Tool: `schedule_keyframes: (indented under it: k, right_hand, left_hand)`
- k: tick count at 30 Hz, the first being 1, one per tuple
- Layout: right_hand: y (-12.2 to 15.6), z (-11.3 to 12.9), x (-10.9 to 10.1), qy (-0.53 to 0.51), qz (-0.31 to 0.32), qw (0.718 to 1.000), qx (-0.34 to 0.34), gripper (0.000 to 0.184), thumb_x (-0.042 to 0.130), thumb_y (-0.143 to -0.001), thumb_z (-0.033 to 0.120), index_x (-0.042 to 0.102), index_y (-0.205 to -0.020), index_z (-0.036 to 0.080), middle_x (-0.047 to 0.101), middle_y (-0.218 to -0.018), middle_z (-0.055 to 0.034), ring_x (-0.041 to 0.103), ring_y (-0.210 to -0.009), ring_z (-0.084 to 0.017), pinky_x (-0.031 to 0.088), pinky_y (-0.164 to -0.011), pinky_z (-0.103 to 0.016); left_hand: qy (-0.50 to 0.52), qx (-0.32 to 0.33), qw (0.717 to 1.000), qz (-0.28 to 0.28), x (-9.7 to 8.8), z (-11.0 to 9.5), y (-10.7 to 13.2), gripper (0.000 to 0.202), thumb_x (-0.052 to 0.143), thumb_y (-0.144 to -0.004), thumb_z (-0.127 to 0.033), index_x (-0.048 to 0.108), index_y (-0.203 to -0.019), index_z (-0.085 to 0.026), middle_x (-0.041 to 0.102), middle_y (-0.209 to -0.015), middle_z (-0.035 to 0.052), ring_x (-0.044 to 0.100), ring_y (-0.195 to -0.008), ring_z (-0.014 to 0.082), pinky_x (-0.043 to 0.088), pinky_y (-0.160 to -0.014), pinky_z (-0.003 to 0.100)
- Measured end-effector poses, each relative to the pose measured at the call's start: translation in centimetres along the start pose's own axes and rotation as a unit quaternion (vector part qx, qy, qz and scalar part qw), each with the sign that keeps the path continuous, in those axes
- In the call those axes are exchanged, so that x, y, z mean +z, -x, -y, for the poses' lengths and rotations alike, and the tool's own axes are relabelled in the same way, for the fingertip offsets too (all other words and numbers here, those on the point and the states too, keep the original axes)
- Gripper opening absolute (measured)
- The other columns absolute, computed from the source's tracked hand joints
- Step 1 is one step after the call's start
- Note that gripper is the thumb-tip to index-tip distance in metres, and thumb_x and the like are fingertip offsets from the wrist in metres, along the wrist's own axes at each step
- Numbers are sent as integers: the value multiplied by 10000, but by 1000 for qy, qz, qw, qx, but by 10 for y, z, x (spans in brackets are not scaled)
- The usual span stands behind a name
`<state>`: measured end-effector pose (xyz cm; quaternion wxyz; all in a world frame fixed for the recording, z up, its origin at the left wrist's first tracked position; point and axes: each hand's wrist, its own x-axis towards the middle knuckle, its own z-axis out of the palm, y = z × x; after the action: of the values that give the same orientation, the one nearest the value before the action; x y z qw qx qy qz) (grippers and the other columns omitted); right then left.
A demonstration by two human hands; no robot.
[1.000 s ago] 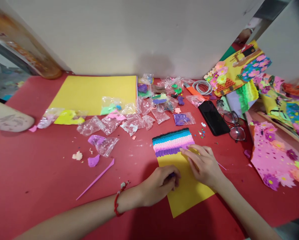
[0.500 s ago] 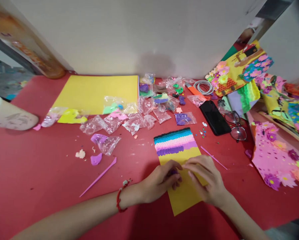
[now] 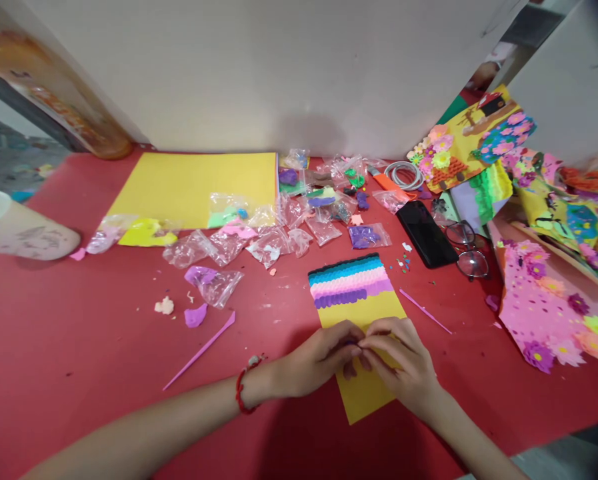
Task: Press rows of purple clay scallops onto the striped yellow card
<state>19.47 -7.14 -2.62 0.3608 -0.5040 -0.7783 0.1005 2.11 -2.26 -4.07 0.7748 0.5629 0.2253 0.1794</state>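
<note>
My left hand (image 3: 323, 357) is closed around a small lump of purple clay (image 3: 351, 343), which is mostly hidden by the fingers. The fingertips of my right hand (image 3: 403, 357) meet those of the left and pinch at the same lump; whether a piece has come off I cannot see. Both hands hover over a yellow sheet (image 3: 371, 403). Across its upper part run rows of clay (image 3: 349, 280) in black, blue, pink and purple, the lowest dark purple row ending partway along. A thin pink tool (image 3: 425, 311) lies right of the sheet, and another pink modelling tool (image 3: 199, 351) lies to the left.
Behind the sheet lie several plastic bags of clay (image 3: 269, 247). A black phone (image 3: 426, 235) and glasses (image 3: 473, 263) are at the right, beside decorated clay pictures (image 3: 543, 300). At the left stand a white cup (image 3: 29, 230) and a bottle (image 3: 63, 100). A larger yellow sheet (image 3: 193, 180) lies behind.
My right hand's fingertips have come down and closed together against the left hand's fingers. The view has shifted slightly.
</note>
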Motion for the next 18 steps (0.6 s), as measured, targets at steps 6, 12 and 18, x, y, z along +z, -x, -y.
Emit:
schedule_keyframes:
  k: [6,12,18]
  right_hand:
    - [-1,-4,-10,-15,-36,998,47,136,546,-810,112,618,-850,220,624,-793,-32,612,-736,-144,507,-636,-273]
    - [-11,-11,-27,-59,-59,983,163,149,523,-823,145,640,-847,234,702,-742,9,617,-550,-106,515,-562,-230]
    - [-12,-21,-24,-142,-78,951,264,121,570,-792,257,663,-847,204,707,-748,-31,609,-542,-125,516,-520,-254]
  left_hand:
    - [-35,-5,999,-11,2,1,0,119,412,-916,-246,476,-911,-146,557,-817,31,530,-664,92,452,-609,229]
    - [-112,3,994,1,1,-1,1,93,444,-886,-202,510,-873,-137,590,-809,47,537,-663,104,443,-593,213]
    - [-317,67,944,55,2,-5,10,144,412,-891,-150,554,-864,-145,609,-781,42,518,-655,119,402,-598,210]
